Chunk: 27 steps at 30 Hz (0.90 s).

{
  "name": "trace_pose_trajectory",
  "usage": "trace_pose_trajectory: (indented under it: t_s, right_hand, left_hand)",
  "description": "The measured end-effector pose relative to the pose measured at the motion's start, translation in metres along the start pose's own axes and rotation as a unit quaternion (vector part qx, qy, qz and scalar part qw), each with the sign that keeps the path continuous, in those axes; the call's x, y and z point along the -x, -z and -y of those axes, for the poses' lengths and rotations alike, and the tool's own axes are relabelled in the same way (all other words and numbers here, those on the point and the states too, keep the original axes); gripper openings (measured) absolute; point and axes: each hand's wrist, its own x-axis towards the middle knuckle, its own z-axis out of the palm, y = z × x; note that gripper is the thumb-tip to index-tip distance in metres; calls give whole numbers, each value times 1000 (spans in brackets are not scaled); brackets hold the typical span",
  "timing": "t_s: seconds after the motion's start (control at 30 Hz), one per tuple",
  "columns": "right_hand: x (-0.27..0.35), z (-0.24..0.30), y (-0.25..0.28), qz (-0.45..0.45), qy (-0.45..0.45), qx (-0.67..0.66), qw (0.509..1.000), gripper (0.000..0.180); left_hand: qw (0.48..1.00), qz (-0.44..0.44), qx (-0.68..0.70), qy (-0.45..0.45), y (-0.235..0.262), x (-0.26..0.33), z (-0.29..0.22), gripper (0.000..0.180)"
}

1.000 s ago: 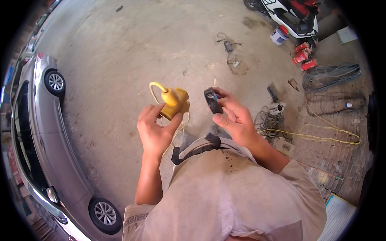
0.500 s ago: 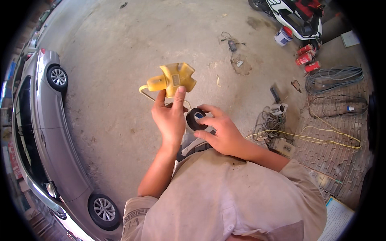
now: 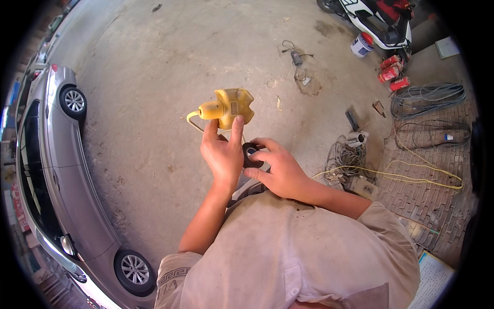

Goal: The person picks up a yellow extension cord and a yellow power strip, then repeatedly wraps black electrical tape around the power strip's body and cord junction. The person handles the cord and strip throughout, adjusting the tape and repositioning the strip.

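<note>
Both things are in hand, with no wrapping visible on the yellow socket block [image 3: 237,107] that the left hand [image 3: 222,157] pinches between thumb and fingers, while the right hand [image 3: 282,171] curls its fingers closed around a black roll [image 3: 248,161], nearer and slightly right.

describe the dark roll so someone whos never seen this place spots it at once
Start at the beige shirt filling the lower middle. Just above it in the picture, the right hand holds a small roll. It is dark and ring-shaped, whereas the chunky piece in the left hand is yellow.
</note>
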Motion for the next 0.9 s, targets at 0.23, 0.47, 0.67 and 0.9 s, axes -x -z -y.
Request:
trace_pose_trajectory:
  t_s: [0.23,0.47,0.67,0.9]
  right_hand:
    - [1,-3,-1,18,1,2,1000,36]
    - [-1,-10,-9,-6,83,25,996,33]
    - [-9,-12,-11,-2,128,28,991,28]
    - [-30,-18,-21,18,-82,23,996,26]
  left_hand:
    - [996,-33,-22,-80,-6,1,18,45]
    - [998,28,40,25,3,0,14,46]
    - [993,32,112,21,11,-7,29,40]
    - [982,46,153,96,15,-7,32,36]
